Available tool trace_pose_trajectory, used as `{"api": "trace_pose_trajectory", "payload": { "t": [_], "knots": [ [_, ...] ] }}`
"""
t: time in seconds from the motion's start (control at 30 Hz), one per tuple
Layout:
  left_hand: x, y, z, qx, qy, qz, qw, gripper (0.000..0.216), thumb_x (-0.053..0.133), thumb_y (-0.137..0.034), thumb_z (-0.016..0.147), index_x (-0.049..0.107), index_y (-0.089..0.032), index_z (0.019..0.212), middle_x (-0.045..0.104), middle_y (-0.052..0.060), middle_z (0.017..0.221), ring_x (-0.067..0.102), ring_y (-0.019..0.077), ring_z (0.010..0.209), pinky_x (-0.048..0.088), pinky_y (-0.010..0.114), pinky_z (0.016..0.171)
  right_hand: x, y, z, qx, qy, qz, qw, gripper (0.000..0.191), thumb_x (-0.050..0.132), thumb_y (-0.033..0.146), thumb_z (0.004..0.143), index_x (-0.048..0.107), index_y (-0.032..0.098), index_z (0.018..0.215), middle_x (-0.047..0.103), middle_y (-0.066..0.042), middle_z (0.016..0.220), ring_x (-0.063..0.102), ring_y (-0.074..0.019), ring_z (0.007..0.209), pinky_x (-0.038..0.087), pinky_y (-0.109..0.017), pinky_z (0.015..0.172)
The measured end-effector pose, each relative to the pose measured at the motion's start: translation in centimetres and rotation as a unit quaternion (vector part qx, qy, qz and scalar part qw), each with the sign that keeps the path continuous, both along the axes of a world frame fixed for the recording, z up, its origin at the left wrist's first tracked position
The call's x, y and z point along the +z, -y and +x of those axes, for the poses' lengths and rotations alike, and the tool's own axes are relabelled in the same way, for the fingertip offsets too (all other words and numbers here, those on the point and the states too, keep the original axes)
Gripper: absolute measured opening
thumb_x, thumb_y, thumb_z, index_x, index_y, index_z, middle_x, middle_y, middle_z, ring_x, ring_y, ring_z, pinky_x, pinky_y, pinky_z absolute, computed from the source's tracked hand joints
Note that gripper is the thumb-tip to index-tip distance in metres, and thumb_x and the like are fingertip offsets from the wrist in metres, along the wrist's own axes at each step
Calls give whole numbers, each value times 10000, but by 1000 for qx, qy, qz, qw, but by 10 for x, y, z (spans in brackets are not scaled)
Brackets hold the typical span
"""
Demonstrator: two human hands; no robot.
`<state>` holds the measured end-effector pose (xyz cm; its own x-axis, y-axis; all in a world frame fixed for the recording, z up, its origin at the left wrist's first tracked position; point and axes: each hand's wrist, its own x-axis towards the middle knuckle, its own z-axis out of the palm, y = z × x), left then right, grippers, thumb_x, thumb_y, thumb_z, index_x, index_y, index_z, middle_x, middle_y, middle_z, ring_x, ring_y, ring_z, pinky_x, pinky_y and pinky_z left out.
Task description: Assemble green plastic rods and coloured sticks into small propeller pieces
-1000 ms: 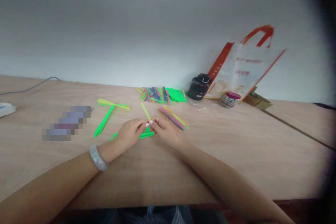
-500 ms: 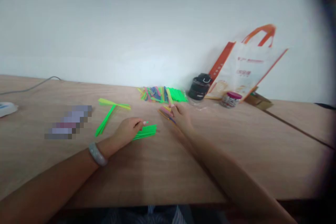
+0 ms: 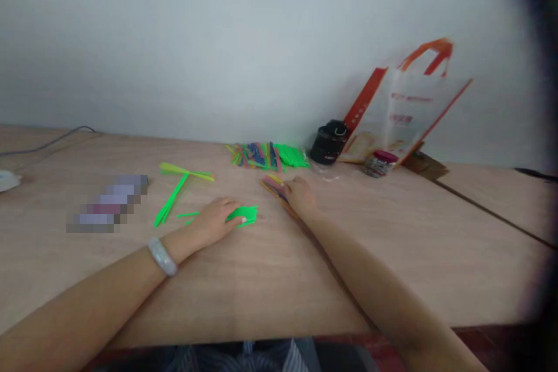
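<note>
My left hand (image 3: 218, 220), with a pale bangle at the wrist, lies flat with fingers stretched out over a small bunch of bright green paper strips (image 3: 244, 213) on the wooden table (image 3: 392, 256). My right hand (image 3: 300, 195) rests on a little stack of mixed-colour strips (image 3: 272, 183) just right of centre; its fingers are curled down onto the stack, and whether they grip a strip is hidden. A yellow-green strip and a green strip (image 3: 174, 195) lie crossed to the left.
A larger pile of coloured strips (image 3: 268, 156) lies by the wall. Beside it stand a black lens-like cylinder (image 3: 328, 142), a small jar with a pink lid (image 3: 379, 164) and a white and orange bag (image 3: 401, 110). A cable (image 3: 47, 139) runs at far left.
A second ago both hands pinched a strip together over the green bunch. My right hand has moved away to the mixed stack, and my left hand has flattened onto the green strips.
</note>
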<state>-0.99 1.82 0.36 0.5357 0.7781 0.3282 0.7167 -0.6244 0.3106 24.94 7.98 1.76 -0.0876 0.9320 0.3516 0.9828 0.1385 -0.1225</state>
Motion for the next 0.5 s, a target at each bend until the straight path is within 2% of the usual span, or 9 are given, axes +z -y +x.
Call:
{"api": "trace_pose_trajectory", "payload": {
  "t": [0.13,0.3,0.43,0.5],
  "knots": [
    [6,9,-1,-12,-35,-17,999,383,531,-342,875,571,-128,1190,585,131,1225,527,244,1131,403,384,1002,2,4,-1,-9,1,-11,1000,326,421,270,925,714,148,853,626,-114,883,554,-193,840,389,-282,746],
    [2,9,0,-15,-35,-3,999,363,513,-325,884,556,-160,1205,574,114,1235,510,238,1142,397,393,1008,1,5,-1,-9,22,-16,1000,345,399,290,935,712,152,890,637,-105,909,560,-195,872,395,-275,761],
    [1,9,2,-15,-32,1,999,375,491,-362,895,555,-156,1201,576,114,1222,520,242,1121,418,390,983,-1,7,-5,20,8,10,1000,339,393,297,941,703,161,950,638,-114,970,561,-204,936,402,-286,824],
    [3,6,0,6,-33,13,999,367,468,-366,908,556,-153,1194,580,113,1208,528,237,1107,425,384,973,-2,11,-10,43,-5,29,999,337,389,297,943,694,161,996,639,-115,984,558,-203,960,408,-291,849]
  ]
}}
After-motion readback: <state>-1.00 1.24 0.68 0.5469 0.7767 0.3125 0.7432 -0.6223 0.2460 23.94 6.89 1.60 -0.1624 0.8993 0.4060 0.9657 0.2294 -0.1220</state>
